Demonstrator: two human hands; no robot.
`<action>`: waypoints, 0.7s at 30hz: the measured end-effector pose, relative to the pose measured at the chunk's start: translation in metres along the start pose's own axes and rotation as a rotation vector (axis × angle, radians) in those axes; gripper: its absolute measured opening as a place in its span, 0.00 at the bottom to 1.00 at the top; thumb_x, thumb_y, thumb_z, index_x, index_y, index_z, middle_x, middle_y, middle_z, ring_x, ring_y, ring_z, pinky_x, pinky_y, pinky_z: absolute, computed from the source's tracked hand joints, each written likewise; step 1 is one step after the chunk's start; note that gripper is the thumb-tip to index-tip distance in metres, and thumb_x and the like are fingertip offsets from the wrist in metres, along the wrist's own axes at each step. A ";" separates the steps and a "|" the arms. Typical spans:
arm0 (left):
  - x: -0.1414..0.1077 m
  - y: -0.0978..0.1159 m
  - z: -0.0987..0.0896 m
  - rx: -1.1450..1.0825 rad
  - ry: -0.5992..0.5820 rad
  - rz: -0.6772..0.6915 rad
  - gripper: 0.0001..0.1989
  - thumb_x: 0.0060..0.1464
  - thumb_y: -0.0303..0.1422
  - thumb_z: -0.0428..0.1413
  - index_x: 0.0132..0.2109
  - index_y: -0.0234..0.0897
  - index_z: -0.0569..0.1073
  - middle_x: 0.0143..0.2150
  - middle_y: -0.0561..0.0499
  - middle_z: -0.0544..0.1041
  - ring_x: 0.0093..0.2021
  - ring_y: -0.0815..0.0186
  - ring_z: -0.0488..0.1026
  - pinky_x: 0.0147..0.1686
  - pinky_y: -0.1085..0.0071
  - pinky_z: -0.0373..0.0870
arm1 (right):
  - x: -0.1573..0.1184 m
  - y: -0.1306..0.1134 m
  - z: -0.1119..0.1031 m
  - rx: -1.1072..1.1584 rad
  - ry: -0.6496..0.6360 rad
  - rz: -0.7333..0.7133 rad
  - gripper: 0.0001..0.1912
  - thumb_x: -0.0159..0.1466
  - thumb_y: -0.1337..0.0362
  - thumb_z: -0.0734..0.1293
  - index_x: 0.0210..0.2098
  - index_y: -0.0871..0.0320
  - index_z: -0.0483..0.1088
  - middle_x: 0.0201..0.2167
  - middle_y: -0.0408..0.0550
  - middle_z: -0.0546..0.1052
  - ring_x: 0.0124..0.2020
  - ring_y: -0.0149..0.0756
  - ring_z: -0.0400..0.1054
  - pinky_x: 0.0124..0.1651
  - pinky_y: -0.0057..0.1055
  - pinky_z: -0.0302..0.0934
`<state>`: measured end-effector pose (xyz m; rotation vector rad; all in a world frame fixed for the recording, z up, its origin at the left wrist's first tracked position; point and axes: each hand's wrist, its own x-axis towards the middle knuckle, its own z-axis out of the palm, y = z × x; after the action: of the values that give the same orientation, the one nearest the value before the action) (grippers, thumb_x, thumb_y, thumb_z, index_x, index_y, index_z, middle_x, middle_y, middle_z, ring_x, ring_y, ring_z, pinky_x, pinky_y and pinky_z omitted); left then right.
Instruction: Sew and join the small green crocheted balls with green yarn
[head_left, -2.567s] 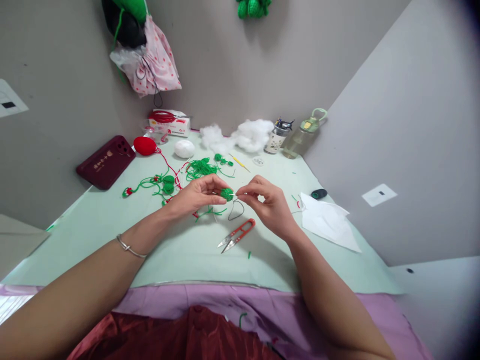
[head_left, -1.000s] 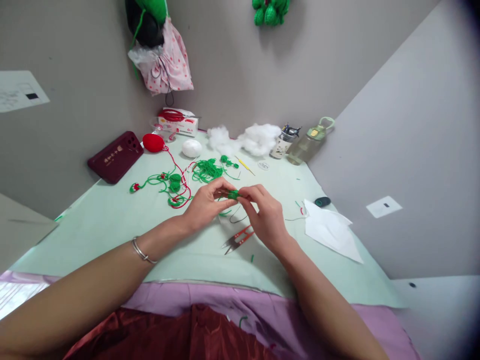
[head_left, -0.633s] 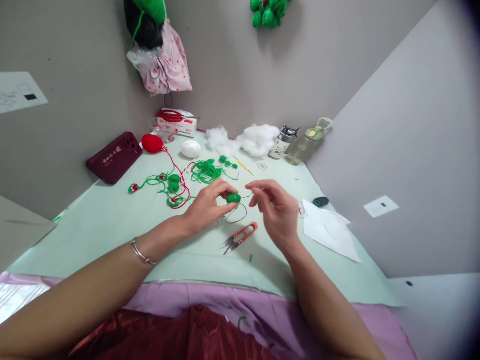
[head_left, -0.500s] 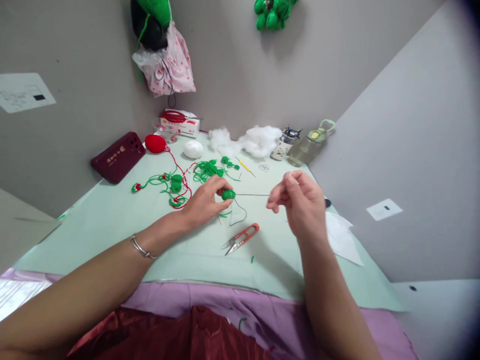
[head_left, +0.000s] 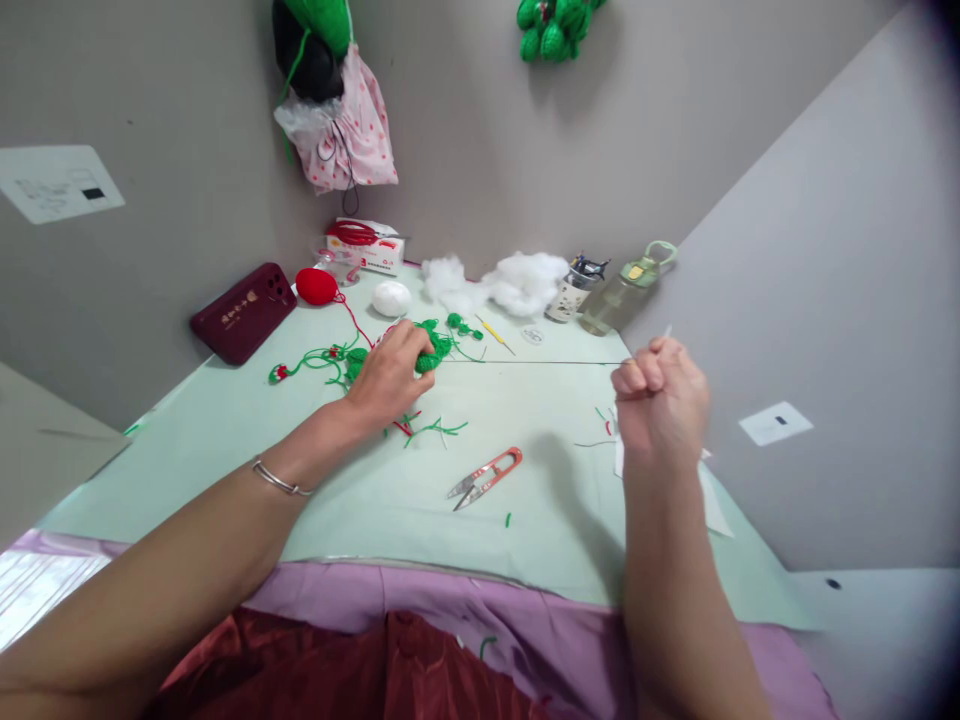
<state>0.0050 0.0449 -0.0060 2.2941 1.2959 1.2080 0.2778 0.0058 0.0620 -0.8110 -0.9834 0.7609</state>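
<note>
My left hand (head_left: 394, 375) pinches a small green crocheted piece (head_left: 426, 361) above the left-middle of the table. A dark thread (head_left: 532, 362) stretches straight from that piece to my right hand (head_left: 664, 385), whose fingers are curled closed around the thread's end. A thin tip pokes up above those fingers, too small to make out. Orange-handled thread snips (head_left: 487, 477) lie on the table between my forearms. Behind and beside my left hand are loose green yarn and small green pieces (head_left: 356, 360).
Along the back stand a maroon phone (head_left: 244, 312), red yarn ball (head_left: 316, 287), white ball (head_left: 391, 298), stuffing (head_left: 525, 282), pen cup (head_left: 568, 295) and green bottle (head_left: 613, 300). A yellow crochet hook (head_left: 495, 333) lies before them. White paper (head_left: 712, 500) is beside my right forearm.
My right hand has moved right and its fingers have curled tighter. My left hand has shifted left and slightly back with the green piece. The loose thread loop is gone; the thread is longer and taut.
</note>
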 end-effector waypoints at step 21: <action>0.000 0.011 0.001 -0.780 0.034 -0.044 0.11 0.55 0.31 0.63 0.45 0.40 0.73 0.46 0.49 0.74 0.50 0.62 0.73 0.57 0.59 0.70 | -0.019 0.006 0.017 -0.318 -0.176 -0.004 0.08 0.62 0.58 0.71 0.34 0.56 0.72 0.20 0.36 0.62 0.21 0.26 0.58 0.26 0.27 0.54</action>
<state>0.0125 0.0389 -0.0009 1.6699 0.6843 1.4129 0.2546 -0.0035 0.0550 -1.0287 -1.2842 0.6895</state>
